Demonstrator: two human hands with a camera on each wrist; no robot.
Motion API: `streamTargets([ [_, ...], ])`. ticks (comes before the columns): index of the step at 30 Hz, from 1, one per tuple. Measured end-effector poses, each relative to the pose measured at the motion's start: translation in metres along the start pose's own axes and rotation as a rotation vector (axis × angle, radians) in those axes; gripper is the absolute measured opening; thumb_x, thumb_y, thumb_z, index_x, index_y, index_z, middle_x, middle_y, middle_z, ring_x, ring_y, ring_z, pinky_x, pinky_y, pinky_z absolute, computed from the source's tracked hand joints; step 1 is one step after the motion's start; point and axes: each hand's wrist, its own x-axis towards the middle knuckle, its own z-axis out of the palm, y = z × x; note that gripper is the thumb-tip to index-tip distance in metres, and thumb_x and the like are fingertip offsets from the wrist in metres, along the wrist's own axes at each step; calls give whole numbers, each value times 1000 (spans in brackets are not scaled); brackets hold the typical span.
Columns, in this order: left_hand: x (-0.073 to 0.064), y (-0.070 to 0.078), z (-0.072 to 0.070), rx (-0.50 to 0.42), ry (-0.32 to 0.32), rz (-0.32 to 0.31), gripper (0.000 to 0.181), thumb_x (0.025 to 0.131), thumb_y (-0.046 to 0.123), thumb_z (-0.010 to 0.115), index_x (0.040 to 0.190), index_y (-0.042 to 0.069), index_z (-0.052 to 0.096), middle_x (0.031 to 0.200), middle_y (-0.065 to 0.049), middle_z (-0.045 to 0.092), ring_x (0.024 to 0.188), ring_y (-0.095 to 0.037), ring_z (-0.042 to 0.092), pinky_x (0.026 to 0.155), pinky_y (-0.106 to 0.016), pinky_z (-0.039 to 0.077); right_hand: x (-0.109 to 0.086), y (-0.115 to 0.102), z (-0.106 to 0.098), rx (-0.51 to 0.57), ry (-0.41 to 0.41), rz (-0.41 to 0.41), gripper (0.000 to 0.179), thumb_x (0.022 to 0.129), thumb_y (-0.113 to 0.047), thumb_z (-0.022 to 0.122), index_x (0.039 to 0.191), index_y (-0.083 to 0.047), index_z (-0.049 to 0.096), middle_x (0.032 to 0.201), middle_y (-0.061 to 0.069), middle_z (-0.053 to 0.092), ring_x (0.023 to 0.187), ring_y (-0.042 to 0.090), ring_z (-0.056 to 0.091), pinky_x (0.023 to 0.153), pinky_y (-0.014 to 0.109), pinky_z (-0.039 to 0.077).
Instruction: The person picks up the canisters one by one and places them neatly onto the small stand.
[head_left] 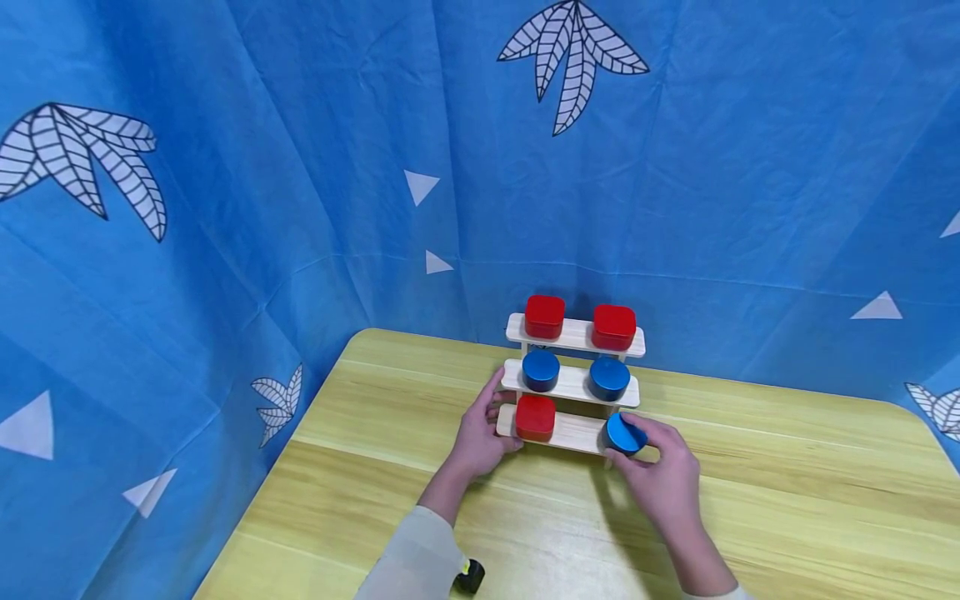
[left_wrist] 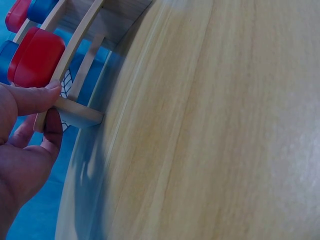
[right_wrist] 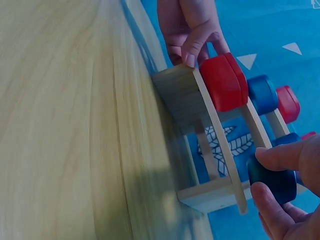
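A small three-tier wooden shelf (head_left: 577, 432) stands near the back of the table. My left hand (head_left: 480, 437) grips the left end of its lowest tier, thumb on the front edge in the left wrist view. With thumb and fingers, my right hand (head_left: 666, 475) pinches a round blue tin (head_left: 624, 435) at the right end of that tier; whether its base touches the wood cannot be told. A red square tin (head_left: 535, 418) sits on the same tier at left. Two blue tins (head_left: 541, 371) occupy the middle tier, and two red tins (head_left: 544, 317) the top one.
The wooden table (head_left: 360, 467) ends at the back against a blue curtain (head_left: 360, 167) with white leaf and triangle prints. A small black object (head_left: 470, 577) shows beside the left sleeve (head_left: 417, 560) at the bottom of the head view.
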Motion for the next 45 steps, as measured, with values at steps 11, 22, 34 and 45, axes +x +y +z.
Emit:
streamTargets([
  [11, -1, -1, 0, 1, -9, 1, 125, 67, -25, 77, 154, 49, 28, 133, -2, 53, 116, -26, 53, 85, -35, 56, 0, -6, 8, -8, -33, 16, 53, 67, 4, 91, 117, -5, 74, 115, 17, 65, 103, 35, 62, 64, 17, 54],
  [22, -2, -2, 0, 6, -8, 6, 125, 67, -26, 76, 155, 48, 27, 133, -4, 52, 114, -26, 54, 84, -34, 56, 0, -3, 16, -78, -25, -20, 53, 65, 0, 93, 114, -6, 75, 110, 17, 66, 97, 34, 64, 69, 45, 59],
  [34, -1, 0, 0, 13, -10, 0, 125, 67, -26, 76, 155, 49, 27, 133, -4, 52, 115, -27, 53, 83, -34, 56, 2, -8, 21, -138, -72, 26, 53, 70, -6, 92, 119, -8, 74, 112, 18, 63, 97, 38, 64, 70, 46, 59],
  [45, -2, 5, -1, 88, -18, 35, 122, 69, -23, 77, 158, 40, 23, 133, -7, 53, 111, -26, 54, 84, -34, 56, 4, -9, 22, -149, -91, 16, 54, 72, -8, 91, 123, -8, 72, 115, 21, 61, 102, 40, 62, 69, 47, 59],
])
